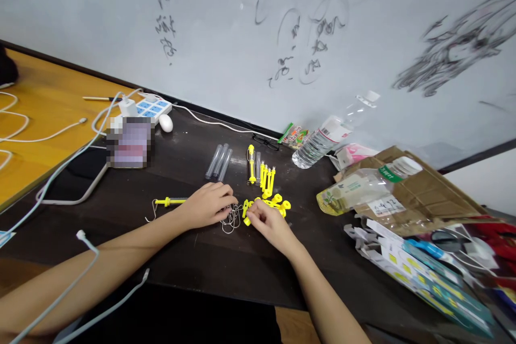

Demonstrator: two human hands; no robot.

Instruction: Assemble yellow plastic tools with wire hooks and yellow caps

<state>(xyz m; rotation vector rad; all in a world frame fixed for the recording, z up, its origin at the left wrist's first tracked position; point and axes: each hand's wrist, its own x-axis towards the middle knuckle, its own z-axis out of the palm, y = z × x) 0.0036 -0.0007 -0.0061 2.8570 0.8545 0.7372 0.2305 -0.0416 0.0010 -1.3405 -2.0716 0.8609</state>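
Note:
My left hand (210, 205) rests at a small heap of thin metal wire hooks (231, 220), its fingers bent over their upper edge. Close by on the right, my right hand (269, 221) has its thumb and fingertips pinched together beside a pile of yellow plastic parts (284, 206); what lies between the fingertips is too small to make out. Behind the hands stand out clear tubes (221, 162), a yellow-capped tube (252, 164) and several thin yellow pieces (267, 178). Another yellow piece (167, 202) with a hook lies partly behind my left forearm.
A phone (131, 142), a power strip (151, 109) and a white mouse-like object (165, 123) are at the left, with cables crossing. At the right are a water bottle (322, 141), a drink bottle (363, 189), glasses, cardboard (435, 193) and a torn box (427, 274).

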